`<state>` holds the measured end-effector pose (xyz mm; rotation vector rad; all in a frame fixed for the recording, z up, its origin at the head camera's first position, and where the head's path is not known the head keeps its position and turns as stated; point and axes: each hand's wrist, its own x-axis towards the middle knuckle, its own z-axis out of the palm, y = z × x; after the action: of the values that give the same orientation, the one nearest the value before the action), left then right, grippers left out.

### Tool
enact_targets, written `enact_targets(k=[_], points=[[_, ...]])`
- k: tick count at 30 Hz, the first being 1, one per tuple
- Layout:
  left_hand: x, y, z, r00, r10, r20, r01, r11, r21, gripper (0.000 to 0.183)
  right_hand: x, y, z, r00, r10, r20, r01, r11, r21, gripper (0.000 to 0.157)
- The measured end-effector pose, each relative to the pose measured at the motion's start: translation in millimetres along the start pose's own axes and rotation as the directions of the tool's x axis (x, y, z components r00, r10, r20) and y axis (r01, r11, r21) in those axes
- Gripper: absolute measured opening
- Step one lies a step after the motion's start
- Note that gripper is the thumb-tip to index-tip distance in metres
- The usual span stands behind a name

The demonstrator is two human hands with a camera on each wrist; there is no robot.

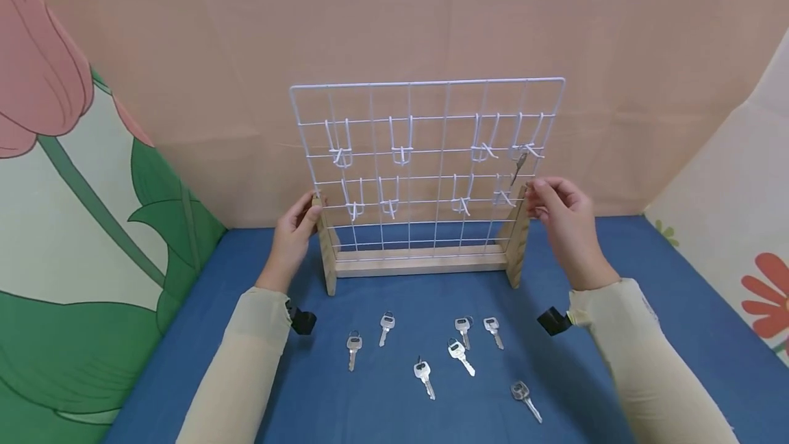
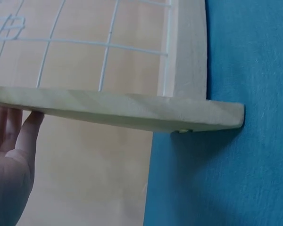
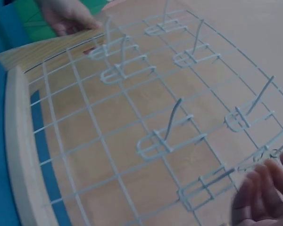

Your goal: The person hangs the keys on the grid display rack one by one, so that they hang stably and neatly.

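A white wire grid rack (image 1: 409, 116) with hooks stands upright on a wooden base (image 1: 419, 262) with two side posts. My left hand (image 1: 292, 238) holds the top of the left post (image 2: 132, 110), thumb towards me and fingers partly hidden behind. At the right post (image 1: 518, 245), my right hand (image 1: 567, 225) grips near the top with curled fingers; its exact contact is partly hidden. A key (image 1: 520, 166) hangs from the rightmost upper hook, just left of the right fingertips. In the right wrist view the right hand (image 3: 266, 193) is close to that hook.
Several loose silver keys (image 1: 422, 375) lie spread on the blue cloth (image 1: 376, 410) before the rack. A beige backdrop (image 1: 419, 19) rises behind it. Flower-printed panels (image 1: 92, 225) stand at both sides. The other hooks (image 1: 402, 154) bear no keys.
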<state>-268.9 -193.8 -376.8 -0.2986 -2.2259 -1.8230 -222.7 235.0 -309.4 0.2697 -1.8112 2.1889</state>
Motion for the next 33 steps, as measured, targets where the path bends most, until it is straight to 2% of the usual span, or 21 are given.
enact_targets(k=[2, 4, 6, 8, 10, 12, 15, 17, 19, 23, 25, 27, 29, 30, 33], points=[[0.1, -0.3, -1.9, 1.0, 0.002, 0.012, -0.002, 1.0, 0.0, 0.056, -9.9, 5.3, -7.3, 0.996, 0.05, 0.078, -0.043, 0.995, -0.09, 0.027], [1.1, 0.6, -2.7, 1.0, 0.001, 0.025, -0.001, 1.0, 0.003, 0.056, -18.9, 11.0, -15.3, 0.981, 0.116, 0.155, -0.081, 0.972, -0.221, 0.03], [2.7, 1.8, -2.5, 0.999, -0.003, 0.033, 0.003, 1.0, 0.003, 0.057, -27.2, 16.9, -22.4, 0.959, 0.175, 0.223, -0.084, 0.928, -0.363, 0.031], [4.1, 3.7, -1.8, 0.999, -0.013, 0.036, 0.012, 1.0, 0.015, 0.058, -34.7, 22.8, -28.3, 0.931, 0.219, 0.293, -0.05, 0.87, -0.49, 0.027], [5.6, 4.7, -1.3, 0.999, -0.017, 0.035, 0.016, 1.0, 0.018, 0.059, -41.5, 29.5, -33.5, 0.895, 0.252, 0.368, 0.012, 0.811, -0.585, 0.022], [6.5, 5.6, -1.0, 0.999, -0.015, 0.028, 0.015, 1.0, 0.024, 0.059, -48.1, 36.7, -37.9, 0.851, 0.286, 0.441, 0.072, 0.768, -0.636, 0.016], [7.5, 5.3, -0.9, 1.0, -0.005, 0.027, 0.004, 1.0, 0.016, 0.059, -59.0, 47.7, -45.1, 0.771, 0.329, 0.546, 0.154, 0.736, -0.66, 0.016], [7.7, 4.4, -0.3, 0.999, 0.0, 0.033, 0.0, 1.0, 0.001, 0.057, -66.9, 53.6, -50.1, 0.708, 0.343, 0.617, 0.191, 0.749, -0.635, 0.016], [7.5, 3.0, 0.4, 0.999, -0.004, 0.042, 0.005, 1.0, -0.008, 0.055, -75.1, 58.1, -55.5, 0.639, 0.35, 0.685, 0.21, 0.777, -0.593, 0.016], [6.3, 3.0, 1.6, 0.998, -0.02, 0.054, 0.021, 1.0, -0.013, 0.052, -89.1, 66.4, -64.2, 0.508, 0.37, 0.778, 0.192, 0.832, -0.521, 0.018], [2.0, 11.3, 2.2, 0.998, -0.025, 0.058, 0.026, 1.0, -0.007, 0.052, -95.1, 70.3, -66.9, 0.458, 0.39, 0.799, 0.168, 0.844, -0.509, 0.02], [-2.9, 21.9, 2.3, 0.997, -0.038, 0.06, 0.038, 0.999, 0.007, 0.052, -99.9, 74.8, -68.7, 0.42, 0.413, 0.808, 0.143, 0.849, -0.508, 0.021], [-7.6, 31.1, 2.1, 0.997, -0.049, 0.061, 0.047, 0.999, 0.02, 0.053, -103.8, 78.5, -68.7, 0.395, 0.429, 0.812, 0.124, 0.851, -0.51, 0.02], [-9.3, 33.7, 1.7, 0.997, -0.048, 0.06, 0.047, 0.999, 0.02, 0.053, -105.0, 80.1, -68.1, 0.388, 0.433, 0.814, 0.123, 0.851, -0.511, 0.019], [-6.6, 22.4, -1.7, 0.997, -0.056, 0.051, 0.055, 0.998, 0.014, 0.052, -106.2, 84.0, -65.1, 0.382, 0.427, 0.819, 0.129, 0.853, -0.505, 0.014]])
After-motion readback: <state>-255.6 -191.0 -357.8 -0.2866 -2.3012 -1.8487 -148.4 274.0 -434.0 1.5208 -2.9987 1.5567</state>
